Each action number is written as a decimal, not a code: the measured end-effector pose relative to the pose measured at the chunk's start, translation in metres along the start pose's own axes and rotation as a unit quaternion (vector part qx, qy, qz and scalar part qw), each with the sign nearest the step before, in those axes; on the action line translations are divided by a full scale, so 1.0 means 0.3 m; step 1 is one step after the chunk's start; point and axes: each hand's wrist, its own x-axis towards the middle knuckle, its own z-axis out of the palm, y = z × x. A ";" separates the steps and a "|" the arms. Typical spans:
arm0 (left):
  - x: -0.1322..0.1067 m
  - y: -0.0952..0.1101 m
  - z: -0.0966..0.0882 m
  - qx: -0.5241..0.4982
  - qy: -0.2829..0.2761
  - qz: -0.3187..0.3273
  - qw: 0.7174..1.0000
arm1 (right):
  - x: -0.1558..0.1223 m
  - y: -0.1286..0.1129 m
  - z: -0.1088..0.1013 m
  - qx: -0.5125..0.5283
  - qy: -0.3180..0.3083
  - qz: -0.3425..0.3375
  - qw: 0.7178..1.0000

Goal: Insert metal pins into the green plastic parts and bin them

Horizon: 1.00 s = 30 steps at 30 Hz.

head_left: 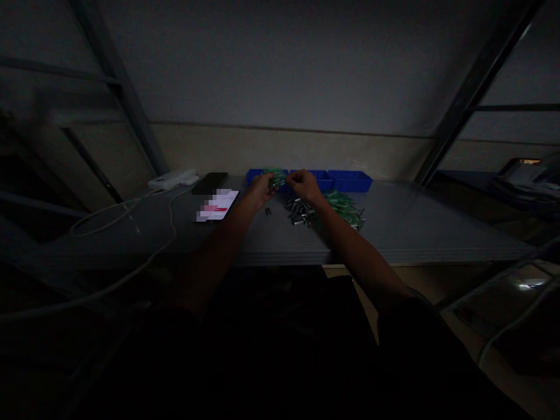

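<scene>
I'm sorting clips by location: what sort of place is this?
Probably a small-parts workstation, perhaps in a workshop: blue bins stand on the gray bench, behind a heap of small green pieces.

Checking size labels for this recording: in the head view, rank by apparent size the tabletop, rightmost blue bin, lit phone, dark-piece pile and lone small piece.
1. Tabletop
2. Rightmost blue bin and lit phone: too alike to rank
3. Dark-piece pile, going by its visible part
4. Lone small piece
</scene>
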 end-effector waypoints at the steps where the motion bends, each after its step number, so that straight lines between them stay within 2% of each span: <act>1: -0.007 0.003 0.005 -0.004 0.007 0.010 1.000 | -0.002 -0.002 -0.003 -0.015 0.010 0.009 1.000; 5: -0.030 0.008 0.015 0.018 -0.024 0.076 0.997 | -0.012 -0.017 -0.013 -0.041 0.045 0.058 0.996; 10: -0.043 0.003 0.017 0.087 -0.077 0.160 0.980 | -0.018 -0.032 -0.017 0.037 0.072 0.099 0.992; 16: -0.040 -0.001 0.019 0.120 -0.128 0.249 0.952 | 0.002 -0.006 -0.023 0.090 0.089 0.156 0.980; 19: -0.037 -0.003 0.018 0.146 -0.126 0.255 0.947 | 0.007 0.006 -0.020 0.125 0.081 0.169 0.974; 22: -0.035 -0.006 0.018 0.174 -0.100 0.266 0.943 | 0.008 0.011 -0.015 0.132 0.069 0.163 0.975; 26: -0.041 -0.007 0.021 0.204 -0.040 0.283 0.936 | 0.008 0.009 -0.018 0.061 0.099 0.139 0.983; 30: -0.055 0.000 0.028 0.186 -0.043 0.240 0.952 | 0.000 -0.010 -0.035 -0.029 0.138 0.074 0.987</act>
